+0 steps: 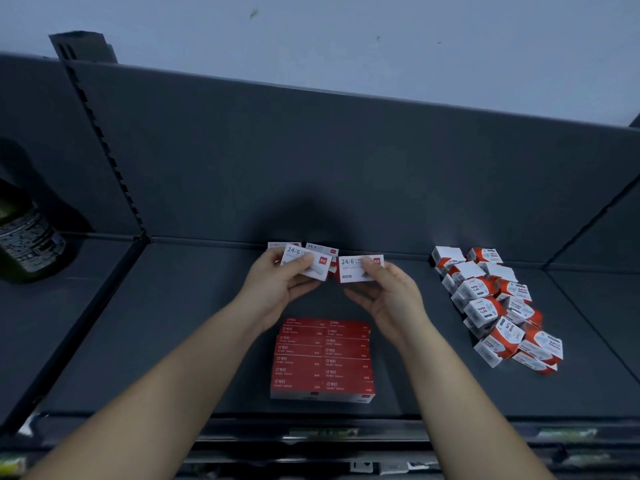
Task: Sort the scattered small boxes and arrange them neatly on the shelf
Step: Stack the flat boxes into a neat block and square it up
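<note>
Left hand point(273, 285), right hand point(391, 299), pinched boxes point(360, 270) crosswise

1. The first staple box point(306, 264), white and pinched in the left hand point(277, 289), bore "24/6" in large dark figures. The characters on its red square were too small to read.
2. The second staple box point(358, 269), held in the right hand point(391, 299), showed the same "24/6". The lines beneath were blurred.
3. Each of the red staple boxes point(322, 358) in the block nearer the shelf's front edge carried "订书钉" in white, with a small "24/6" at its right end.
4. Several of the paper clip boxes point(479, 288) heaped to the right read "PAPER CLIPS".
5. The bottle label point(26, 237) at far left held print that could not be read.
</note>
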